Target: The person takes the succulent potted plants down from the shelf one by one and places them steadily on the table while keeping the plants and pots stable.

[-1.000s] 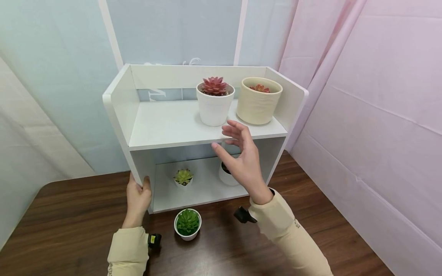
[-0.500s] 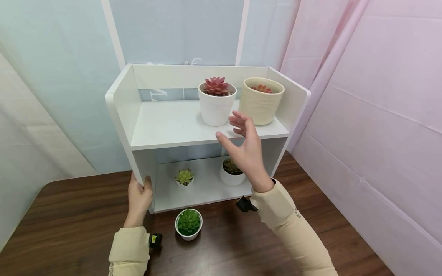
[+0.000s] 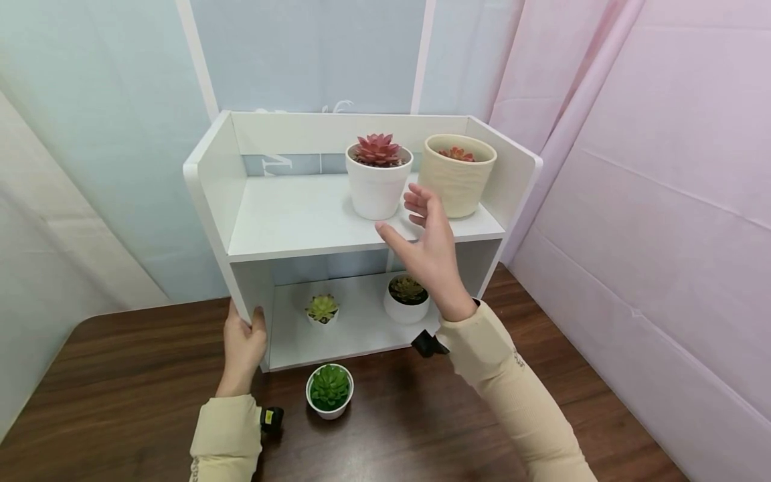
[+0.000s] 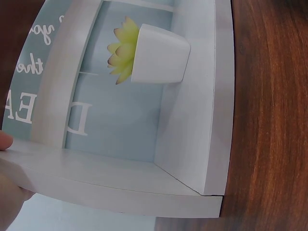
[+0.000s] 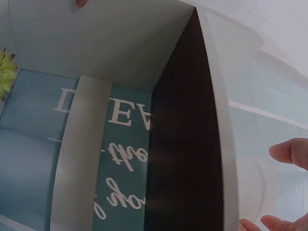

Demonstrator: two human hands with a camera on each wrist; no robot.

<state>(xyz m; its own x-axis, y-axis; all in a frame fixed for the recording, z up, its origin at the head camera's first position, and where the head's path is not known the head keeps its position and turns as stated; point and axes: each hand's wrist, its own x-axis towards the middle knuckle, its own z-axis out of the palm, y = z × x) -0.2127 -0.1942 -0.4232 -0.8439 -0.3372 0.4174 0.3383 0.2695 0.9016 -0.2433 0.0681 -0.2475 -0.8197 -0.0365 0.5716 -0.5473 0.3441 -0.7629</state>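
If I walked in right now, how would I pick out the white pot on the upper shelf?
Find the white shelf unit on the brown table and look at its upper level. The white pot stands just left of a wider cream pot. Unlike that neighbour's, its red succulent rises well above the rim.

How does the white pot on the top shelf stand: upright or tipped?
Upright: the white pot sits base-down on the top shelf, its rim and red plant uppermost.

Curtained nook — hanging cloth (image 3: 650, 147), wood-grain table (image 3: 138, 375).
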